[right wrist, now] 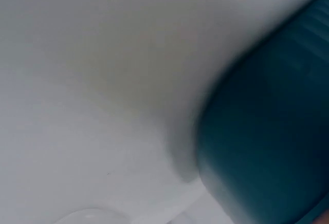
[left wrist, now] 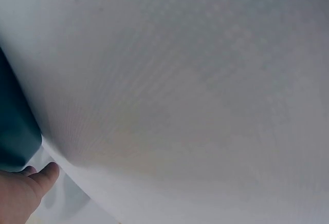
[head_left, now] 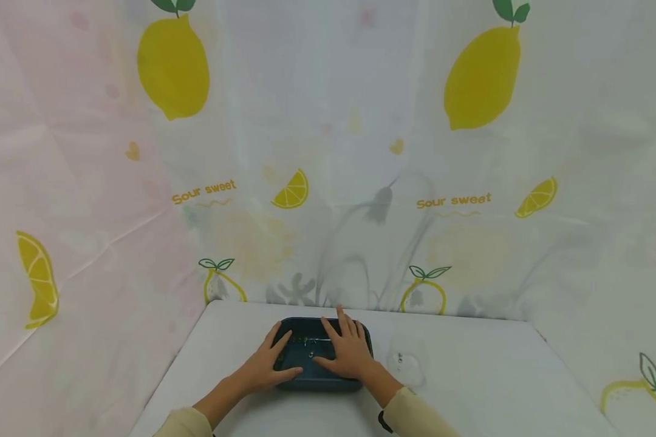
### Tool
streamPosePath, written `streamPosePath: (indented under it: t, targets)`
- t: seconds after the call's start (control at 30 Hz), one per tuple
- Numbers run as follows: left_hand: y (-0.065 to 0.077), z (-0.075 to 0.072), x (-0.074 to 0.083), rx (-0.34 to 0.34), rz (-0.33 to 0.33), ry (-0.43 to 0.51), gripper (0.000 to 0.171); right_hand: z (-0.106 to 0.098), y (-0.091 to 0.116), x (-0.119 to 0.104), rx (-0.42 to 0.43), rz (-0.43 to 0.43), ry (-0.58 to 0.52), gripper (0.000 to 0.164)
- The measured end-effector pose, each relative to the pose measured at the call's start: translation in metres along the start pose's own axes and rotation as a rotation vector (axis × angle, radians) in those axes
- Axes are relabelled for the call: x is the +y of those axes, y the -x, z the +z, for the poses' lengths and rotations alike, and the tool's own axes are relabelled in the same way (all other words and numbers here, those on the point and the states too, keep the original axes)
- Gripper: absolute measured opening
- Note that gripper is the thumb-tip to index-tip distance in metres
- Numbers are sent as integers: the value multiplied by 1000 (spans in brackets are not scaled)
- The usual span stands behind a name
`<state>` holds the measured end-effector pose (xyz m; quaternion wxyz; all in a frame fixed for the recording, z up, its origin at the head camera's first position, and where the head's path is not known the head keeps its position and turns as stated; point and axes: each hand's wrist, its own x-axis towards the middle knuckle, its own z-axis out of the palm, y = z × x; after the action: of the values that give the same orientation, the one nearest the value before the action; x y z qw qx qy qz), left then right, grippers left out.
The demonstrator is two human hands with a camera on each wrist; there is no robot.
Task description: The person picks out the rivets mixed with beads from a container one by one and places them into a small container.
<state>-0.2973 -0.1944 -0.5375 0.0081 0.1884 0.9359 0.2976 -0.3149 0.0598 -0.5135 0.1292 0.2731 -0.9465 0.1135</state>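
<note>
A dark teal tray (head_left: 319,385) with rounded corners sits on the white table. Tiny greenish bits (head_left: 302,341) and a small ring-like piece (head_left: 311,354) lie inside it. My left hand (head_left: 261,367) is at the tray's left side, fingers spread, with the thumb over the front left part. Over the right side my right hand (head_left: 351,352) spreads its fingers, thumb pointing inward. Whether the hands touch the tray is hard to tell. In the left wrist view, fingers (left wrist: 46,179) appear beside the tray wall (left wrist: 14,116); the right wrist view mostly shows the tray's outside (right wrist: 257,142).
To the right of the tray lies a clear, see-through item (head_left: 407,367) with small dark marks on it; its kind is unclear. Lemon-printed cloth (head_left: 328,243) hangs behind the white table (head_left: 470,376) and along its sides.
</note>
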Motion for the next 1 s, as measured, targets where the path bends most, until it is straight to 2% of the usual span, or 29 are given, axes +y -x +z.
streamPosePath:
  t: [0.3,0.5,0.63,0.8,1.0]
  targets:
    - [3,2,0,-2,12,4,93,8,-6,-12,-53,-6,15,87]
    - [4,-1,4,2,25,4,93,10,-9,-15,8,-67,25,80]
    - [6,-3,5,9,33,12,93,12,-12,-19,42,-112,-33,74]
    - [5,-1,3,4,35,31,93,15,-13,-21,89,-124,-118,62]
    - [3,0,0,10,48,18,93,20,-19,-21,74,-115,-205,48]
